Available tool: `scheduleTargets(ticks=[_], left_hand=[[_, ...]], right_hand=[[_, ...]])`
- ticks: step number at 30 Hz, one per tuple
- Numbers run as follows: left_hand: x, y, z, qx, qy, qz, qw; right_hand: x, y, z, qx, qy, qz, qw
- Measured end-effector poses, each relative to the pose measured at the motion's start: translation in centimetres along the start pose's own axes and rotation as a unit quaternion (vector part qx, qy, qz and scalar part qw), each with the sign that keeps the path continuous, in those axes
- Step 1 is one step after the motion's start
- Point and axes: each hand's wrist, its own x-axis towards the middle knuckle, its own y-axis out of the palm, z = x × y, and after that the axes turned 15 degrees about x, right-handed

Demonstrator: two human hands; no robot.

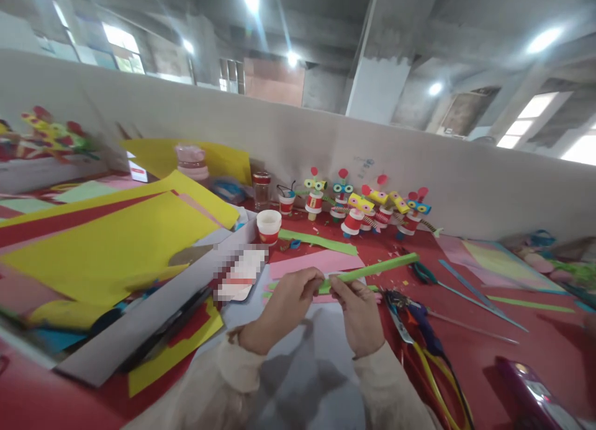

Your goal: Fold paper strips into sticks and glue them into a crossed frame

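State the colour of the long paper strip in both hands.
The strip is light green; best view: head.

Yellow paper (116, 247), scissors (403, 327) and paper-cup figures (356, 220) below a concrete ceiling (321, 26) mark a craft workshop.

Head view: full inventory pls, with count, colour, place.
Held strip: one, green, across both hands
Other green strips: at least two, green, behind the hands and at right
Pink paper: several, pink, behind hands and at both sides
Yellow sheets: several, yellow, left
Figures: at least five, multicoloured, before the partition
Cups: at least two, white and red, by the jar
Jar: one, clear, red lid, left of the figures
Scissors: one, yellow-handled, right of hands
Device: one, purple, lower right
Table: one, red, underneath
Partition: one, whitish, behind
Left hand: one, bare, on the strip
Right hand: one, bare, on the strip
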Motion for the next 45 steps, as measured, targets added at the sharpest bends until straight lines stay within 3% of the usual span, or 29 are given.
scheduleTargets(ticks=[6,11,15,18,20,22,25,27,30,33,37,41,45], left_hand=[[0.2,-1.1,2.1,0.018,-0.011,0.042,0.999],[0.2,-2.5,3.0,0.058,0.006,0.042,0.997],[0.4,-3.2,3.8,0.07,0.001,0.027,0.997],[0.5,-3.2,4.2,0.043,-0.041,-0.009,0.998],[0.6,-2.8,4.2,-0.008,-0.072,-0.012,0.997],[0.5,-2.2,3.7,-0.059,-0.073,0.019,0.995],[0.2,-1.2,2.9,-0.105,-0.041,0.082,0.99],[0.1,-0.8,2.6,-0.117,-0.032,0.105,0.987],[0.0,-0.5,2.6,-0.111,-0.036,0.117,0.986],[0.0,-0.4,2.6,-0.105,-0.028,0.116,0.987],[0.0,-0.1,2.5,-0.092,-0.017,0.104,0.99],[0.2,-0.5,3.1,-0.083,-0.038,0.13,0.987],[0.4,-1.8,4.2,-0.065,-0.05,0.137,0.987]], right_hand=[[0.5,-1.2,1.2,0.048,-0.017,-0.082,0.995],[1.3,-2.1,3.4,0.116,-0.062,-0.148,0.98],[1.9,-3.5,5.3,0.129,-0.137,-0.202,0.961],[1.7,-3.4,5.1,0.128,-0.215,-0.224,0.942],[1.0,-2.4,3.9,0.085,-0.178,-0.167,0.966],[-0.1,-1.0,2.1,-0.002,-0.059,-0.056,0.997],[-1.5,0.8,0.1,-0.123,0.034,0.041,0.991],[-1.8,1.1,-0.4,-0.152,0.031,0.035,0.987],[-1.5,0.6,-0.6,-0.111,0.047,0.004,0.993],[-1.1,0.1,-0.9,-0.066,0.07,-0.012,0.995],[-1.1,0.1,-1.3,-0.083,0.059,-0.02,0.995],[-0.6,-0.2,-0.4,-0.082,0.023,-0.062,0.994],[0.7,-1.4,2.3,0.03,-0.072,-0.147,0.986]])
